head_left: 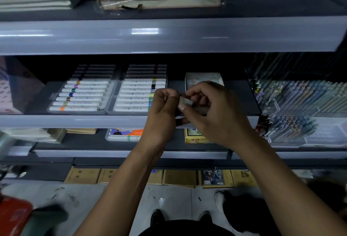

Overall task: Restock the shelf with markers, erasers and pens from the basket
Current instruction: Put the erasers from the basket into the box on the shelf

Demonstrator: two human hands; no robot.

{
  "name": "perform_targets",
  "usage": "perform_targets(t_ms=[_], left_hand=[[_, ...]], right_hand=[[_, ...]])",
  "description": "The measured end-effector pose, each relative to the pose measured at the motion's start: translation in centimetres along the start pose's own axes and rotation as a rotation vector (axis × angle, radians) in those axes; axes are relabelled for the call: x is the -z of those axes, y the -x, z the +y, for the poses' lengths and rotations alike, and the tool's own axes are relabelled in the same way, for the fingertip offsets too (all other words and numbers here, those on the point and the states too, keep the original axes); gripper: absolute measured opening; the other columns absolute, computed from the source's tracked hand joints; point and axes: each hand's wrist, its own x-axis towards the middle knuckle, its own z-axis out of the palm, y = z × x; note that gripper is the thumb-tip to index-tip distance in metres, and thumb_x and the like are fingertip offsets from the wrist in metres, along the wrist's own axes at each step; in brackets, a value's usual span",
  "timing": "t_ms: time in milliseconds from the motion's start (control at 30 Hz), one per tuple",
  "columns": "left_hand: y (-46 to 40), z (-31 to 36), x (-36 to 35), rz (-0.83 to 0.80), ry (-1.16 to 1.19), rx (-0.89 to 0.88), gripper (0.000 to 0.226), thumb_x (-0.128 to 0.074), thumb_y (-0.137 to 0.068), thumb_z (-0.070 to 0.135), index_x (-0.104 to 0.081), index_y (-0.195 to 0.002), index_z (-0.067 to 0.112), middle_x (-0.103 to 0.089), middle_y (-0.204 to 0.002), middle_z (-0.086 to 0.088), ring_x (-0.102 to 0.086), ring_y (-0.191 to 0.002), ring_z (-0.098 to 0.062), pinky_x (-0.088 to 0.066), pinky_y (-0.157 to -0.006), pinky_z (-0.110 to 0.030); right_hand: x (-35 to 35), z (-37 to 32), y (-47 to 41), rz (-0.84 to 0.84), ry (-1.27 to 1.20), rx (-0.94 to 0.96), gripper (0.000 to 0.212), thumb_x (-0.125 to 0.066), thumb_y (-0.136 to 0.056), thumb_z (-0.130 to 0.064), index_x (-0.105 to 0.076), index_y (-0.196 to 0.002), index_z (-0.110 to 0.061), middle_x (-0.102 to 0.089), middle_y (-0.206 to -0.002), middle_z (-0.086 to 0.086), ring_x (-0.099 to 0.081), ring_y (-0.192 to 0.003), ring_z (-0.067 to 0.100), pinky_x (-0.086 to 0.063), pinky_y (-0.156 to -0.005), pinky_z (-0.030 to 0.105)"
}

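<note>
Grey speckled floor [105, 198] below grey shelf [75, 121] of marker trays [82, 95].

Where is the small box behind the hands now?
The small box stands on the middle shelf, right of the marker trays, just behind the right hand.

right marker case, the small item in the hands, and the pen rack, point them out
right marker case [135, 93], head view, on a white marker barrel
small item [185, 101], head view, on its pale end between both hands
pen rack [300, 95], head view, on the packed pens
</note>
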Motion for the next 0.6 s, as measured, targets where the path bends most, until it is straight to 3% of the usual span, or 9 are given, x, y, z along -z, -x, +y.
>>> perform_targets(t_ms=[67,200,267,333,433,533,600], left_hand=[[0.0,-0.2,-0.1,-0.001,-0.017,-0.021,0.014,-0.043,-0.113,0.02,-0.051,-0.104,0.013,-0.068,-0.094,-0.011,-0.072,-0.076,-0.011,-0.058,-0.065,-0.023],[-0.2,-0.3,-0.4,-0.039,-0.014,-0.022,0.015,-0.043,-0.113,0.024,-0.051,-0.104,0.015,-0.069,-0.083,-0.002,-0.071,-0.076,-0.013,-0.061,-0.066,-0.029],[-0.4,-0.4,-0.4,-0.026,-0.068,-0.041,0.016,-0.046,-0.111,0.032,-0.053,-0.104,0.02,-0.071,-0.085,0.0,-0.071,-0.077,-0.015,-0.061,-0.064,-0.032],[-0.6,-0.8,-0.1,0.044,-0.237,-0.116,0.018,-0.049,-0.102,0.04,-0.057,-0.102,0.023,-0.07,-0.088,0.002,-0.068,-0.078,-0.016,-0.056,-0.062,-0.031],[-1.0,-1.4,0.4,0.091,-0.487,-0.282,0.01,-0.053,-0.098,0.026,-0.063,-0.099,0.023,-0.068,-0.087,0.014,-0.061,-0.075,-0.003,-0.049,-0.068,-0.023],[-1.3,-1.9,0.7,0.086,-0.775,-0.4,0.015,-0.057,-0.1,0.017,-0.07,-0.104,0.023,-0.067,-0.1,0.004,-0.062,-0.083,-0.011,-0.05,-0.074,-0.03],[-1.3,-2.1,0.7,0.057,-0.903,-0.475,0.016,-0.059,-0.099,0.018,-0.072,-0.109,0.021,-0.064,-0.103,0.0,-0.059,-0.079,-0.012,-0.047,-0.07,-0.027]], right_hand=[[0.0,0.0,-0.1,-0.025,0.083,0.002,0.028,-0.077,-0.087,-0.041,-0.069,-0.104,-0.02,-0.059,-0.091,-0.013,-0.054,-0.079,0.004,-0.045,-0.071,0.019],[0.3,0.5,-0.4,-0.057,0.139,-0.01,0.025,-0.075,-0.089,-0.034,-0.072,-0.109,-0.019,-0.049,-0.09,-0.017,-0.047,-0.073,-0.002,-0.033,-0.069,0.008],[0.7,0.9,-0.5,-0.081,0.133,-0.016,0.025,-0.069,-0.088,-0.037,-0.072,-0.107,-0.021,-0.051,-0.091,-0.016,-0.048,-0.075,-0.004,-0.035,-0.068,0.013],[1.2,1.5,-0.7,-0.079,0.15,-0.039,0.021,-0.071,-0.089,-0.038,-0.073,-0.104,-0.024,-0.056,-0.094,-0.013,-0.05,-0.076,0.002,-0.041,-0.068,0.022],[1.8,2.8,-1.0,-0.059,0.187,-0.079,0.022,-0.077,-0.09,-0.035,-0.074,-0.107,-0.022,-0.059,-0.099,-0.007,-0.056,-0.083,0.008,-0.043,-0.072,0.025],[2.3,4.4,-1.8,-0.064,0.219,-0.128,0.024,-0.077,-0.09,-0.032,-0.075,-0.11,-0.019,-0.055,-0.102,-0.003,-0.054,-0.089,0.012,-0.039,-0.075,0.026],[2.5,5.5,-2.3,-0.074,0.249,-0.147,0.023,-0.077,-0.091,-0.028,-0.075,-0.113,-0.019,-0.052,-0.1,-0.004,-0.05,-0.087,0.01,-0.036,-0.076,0.022]])
